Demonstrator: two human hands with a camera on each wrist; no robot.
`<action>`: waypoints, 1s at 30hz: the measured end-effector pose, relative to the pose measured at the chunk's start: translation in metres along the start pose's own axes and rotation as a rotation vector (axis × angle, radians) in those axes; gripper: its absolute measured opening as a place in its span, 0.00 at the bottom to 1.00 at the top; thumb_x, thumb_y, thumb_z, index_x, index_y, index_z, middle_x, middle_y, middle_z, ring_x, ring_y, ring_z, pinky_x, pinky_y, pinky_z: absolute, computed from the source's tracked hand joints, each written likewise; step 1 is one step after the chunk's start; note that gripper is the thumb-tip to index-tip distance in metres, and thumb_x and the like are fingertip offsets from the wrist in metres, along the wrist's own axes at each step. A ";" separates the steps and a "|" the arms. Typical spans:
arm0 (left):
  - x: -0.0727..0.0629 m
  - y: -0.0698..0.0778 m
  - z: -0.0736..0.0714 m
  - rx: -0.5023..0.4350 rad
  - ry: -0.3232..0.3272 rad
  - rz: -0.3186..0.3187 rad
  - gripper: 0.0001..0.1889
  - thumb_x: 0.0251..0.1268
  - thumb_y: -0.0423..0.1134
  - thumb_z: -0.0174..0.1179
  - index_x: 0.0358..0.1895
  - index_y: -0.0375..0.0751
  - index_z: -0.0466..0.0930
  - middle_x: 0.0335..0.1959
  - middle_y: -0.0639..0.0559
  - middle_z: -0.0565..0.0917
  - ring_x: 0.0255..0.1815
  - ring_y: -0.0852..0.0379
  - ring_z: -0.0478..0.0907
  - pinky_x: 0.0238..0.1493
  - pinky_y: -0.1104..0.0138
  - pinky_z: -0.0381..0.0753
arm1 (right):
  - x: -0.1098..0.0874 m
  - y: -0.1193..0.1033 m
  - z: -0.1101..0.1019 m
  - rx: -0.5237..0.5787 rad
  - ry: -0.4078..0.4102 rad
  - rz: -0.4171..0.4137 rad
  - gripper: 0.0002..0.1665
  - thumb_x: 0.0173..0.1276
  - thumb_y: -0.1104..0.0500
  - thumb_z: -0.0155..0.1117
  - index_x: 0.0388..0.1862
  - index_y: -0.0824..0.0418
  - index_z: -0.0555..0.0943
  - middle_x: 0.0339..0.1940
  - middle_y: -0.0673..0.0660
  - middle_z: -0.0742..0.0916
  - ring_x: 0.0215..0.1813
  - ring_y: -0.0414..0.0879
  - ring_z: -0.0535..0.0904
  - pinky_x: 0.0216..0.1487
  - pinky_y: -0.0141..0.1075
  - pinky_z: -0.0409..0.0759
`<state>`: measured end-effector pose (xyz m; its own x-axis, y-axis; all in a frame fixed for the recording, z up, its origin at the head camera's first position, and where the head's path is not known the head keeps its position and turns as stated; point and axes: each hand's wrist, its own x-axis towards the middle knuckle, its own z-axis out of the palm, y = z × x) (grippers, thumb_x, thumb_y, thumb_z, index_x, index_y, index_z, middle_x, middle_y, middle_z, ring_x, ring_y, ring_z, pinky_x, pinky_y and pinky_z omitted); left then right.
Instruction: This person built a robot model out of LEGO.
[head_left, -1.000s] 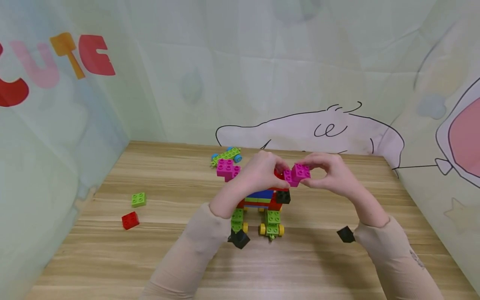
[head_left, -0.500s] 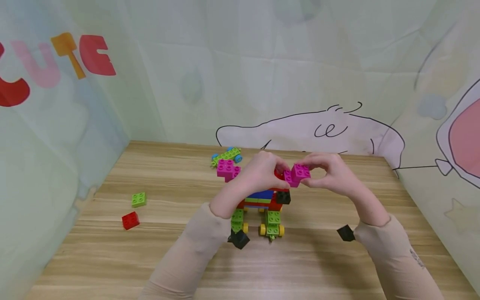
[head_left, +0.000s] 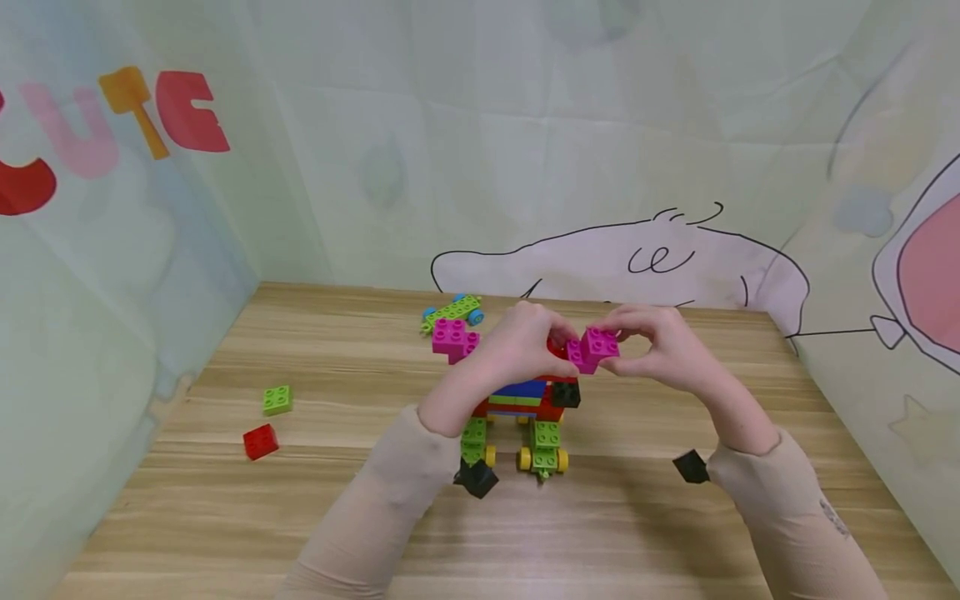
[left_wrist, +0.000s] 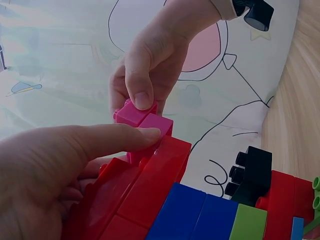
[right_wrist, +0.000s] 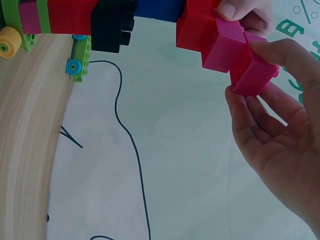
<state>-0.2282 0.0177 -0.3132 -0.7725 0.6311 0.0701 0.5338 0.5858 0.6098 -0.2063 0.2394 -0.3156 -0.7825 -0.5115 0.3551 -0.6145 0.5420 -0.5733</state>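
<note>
A tall figure of toy building bricks stands mid-table, with blue bricks (head_left: 522, 389), a black brick (head_left: 567, 394) and green legs on yellow wheels (head_left: 544, 447). Two pink bricks, joined in a step, jut from its red upper part (left_wrist: 155, 175) on the right. My left hand (head_left: 525, 346) pinches the inner pink brick (left_wrist: 156, 125) where it meets the red bricks, thumb across it and fingers behind. Between thumb and fingertips, my right hand (head_left: 663, 350) holds the outer pink brick (right_wrist: 252, 67). A matching pink pair (head_left: 450, 336) sticks out on the left, partly behind my left arm.
On the left of the table lie a green brick (head_left: 277, 400) and a red brick (head_left: 260, 442). Behind the figure sits a green wheeled base (head_left: 453, 312) with blue wheels. A printed cloth (head_left: 487, 167) rises at the table's back edge.
</note>
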 end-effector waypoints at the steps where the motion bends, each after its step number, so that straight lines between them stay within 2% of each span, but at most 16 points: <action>1: 0.000 0.000 0.000 0.002 0.000 -0.001 0.20 0.56 0.44 0.72 0.52 0.43 0.85 0.45 0.50 0.88 0.44 0.58 0.83 0.47 0.70 0.82 | 0.000 0.000 0.000 -0.002 0.000 -0.004 0.20 0.51 0.73 0.73 0.46 0.66 0.86 0.41 0.57 0.88 0.41 0.35 0.79 0.46 0.29 0.82; 8: 0.000 0.000 0.000 0.009 0.001 -0.009 0.20 0.56 0.45 0.72 0.52 0.43 0.86 0.45 0.50 0.88 0.45 0.58 0.83 0.48 0.69 0.82 | 0.002 0.000 0.000 -0.035 -0.004 -0.041 0.20 0.51 0.73 0.73 0.45 0.65 0.86 0.40 0.55 0.89 0.38 0.36 0.80 0.43 0.33 0.84; 17: 0.000 0.000 0.000 0.010 0.007 -0.004 0.20 0.56 0.45 0.72 0.51 0.43 0.86 0.45 0.51 0.89 0.45 0.58 0.83 0.47 0.70 0.82 | 0.003 0.000 0.000 -0.036 -0.016 -0.042 0.19 0.52 0.71 0.72 0.46 0.64 0.86 0.40 0.54 0.89 0.37 0.37 0.80 0.42 0.33 0.83; 30: -0.001 0.000 -0.001 0.005 0.011 0.006 0.20 0.56 0.44 0.72 0.51 0.42 0.86 0.43 0.51 0.89 0.43 0.58 0.82 0.46 0.71 0.82 | 0.001 -0.001 0.002 -0.074 0.025 -0.052 0.21 0.50 0.72 0.73 0.46 0.65 0.86 0.41 0.55 0.89 0.38 0.37 0.79 0.42 0.30 0.81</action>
<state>-0.2275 0.0164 -0.3126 -0.7733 0.6287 0.0822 0.5398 0.5849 0.6054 -0.2061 0.2374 -0.3166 -0.7507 -0.5245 0.4018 -0.6598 0.5633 -0.4974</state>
